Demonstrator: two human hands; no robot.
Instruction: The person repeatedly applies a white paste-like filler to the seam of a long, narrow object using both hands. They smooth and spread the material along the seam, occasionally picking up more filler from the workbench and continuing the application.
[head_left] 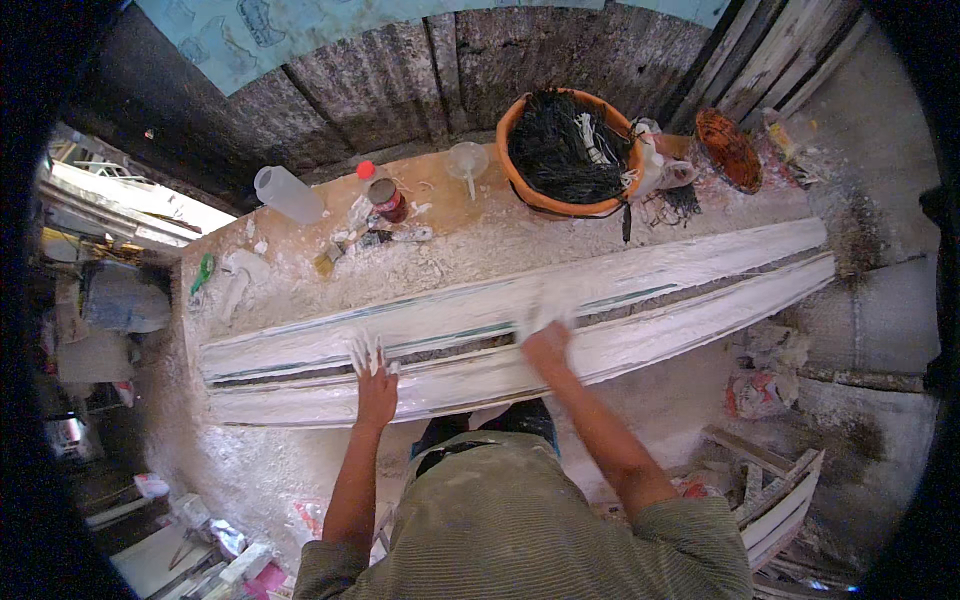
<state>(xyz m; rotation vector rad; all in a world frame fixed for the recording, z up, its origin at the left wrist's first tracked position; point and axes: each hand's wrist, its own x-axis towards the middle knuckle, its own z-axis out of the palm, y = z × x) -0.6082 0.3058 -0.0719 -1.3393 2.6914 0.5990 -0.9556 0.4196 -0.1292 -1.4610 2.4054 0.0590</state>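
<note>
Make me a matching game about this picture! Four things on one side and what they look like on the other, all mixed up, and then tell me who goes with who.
Things:
1. tub
2. left hand
3. boards
4. jar

What they look like:
A. long and white, lying side by side
B. reddish, with a brown lid
C. orange, filled with black strands
D. spread open and coated with white

Right pairs: 1-C, 2-D, 3-A, 4-B
</note>
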